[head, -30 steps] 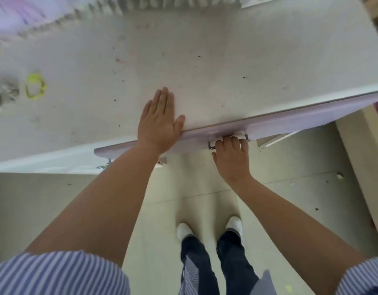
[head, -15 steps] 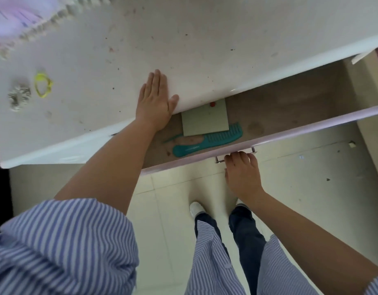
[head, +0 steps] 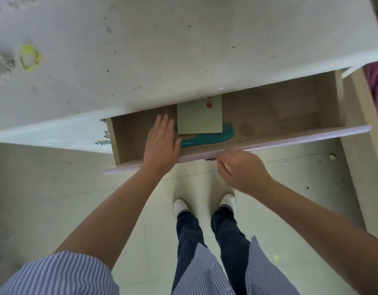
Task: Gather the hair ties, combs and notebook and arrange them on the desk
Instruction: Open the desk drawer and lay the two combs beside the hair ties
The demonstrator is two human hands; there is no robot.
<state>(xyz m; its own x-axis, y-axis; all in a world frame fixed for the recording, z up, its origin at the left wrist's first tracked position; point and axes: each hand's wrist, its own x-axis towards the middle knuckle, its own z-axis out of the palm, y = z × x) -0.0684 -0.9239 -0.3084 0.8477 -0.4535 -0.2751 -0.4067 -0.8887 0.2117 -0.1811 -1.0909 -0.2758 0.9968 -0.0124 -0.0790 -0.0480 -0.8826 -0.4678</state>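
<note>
Standing at the desk, the person has white shoes (head: pixel 180 206) planted on the pale floor, striped sleeves nearest of all. Just short of the drawer's lilac front, the right hand (head: pixel 240 170) hangs loosely curled, holding nothing, close beside the metal handle (head: pixel 210 159) but off it. The left hand (head: pixel 161 145) reaches into the open drawer (head: pixel 279 116), flat with fingers spread, over the near end of a teal comb (head: pixel 207 137). A grey-green notebook (head: pixel 199 116) lies on the comb's far edge, partly under the desk (head: pixel 183 50) top. Far left on that top sit a yellow hair tie (head: pixel 29 58) and a blurred grey one (head: pixel 1 64).
</note>
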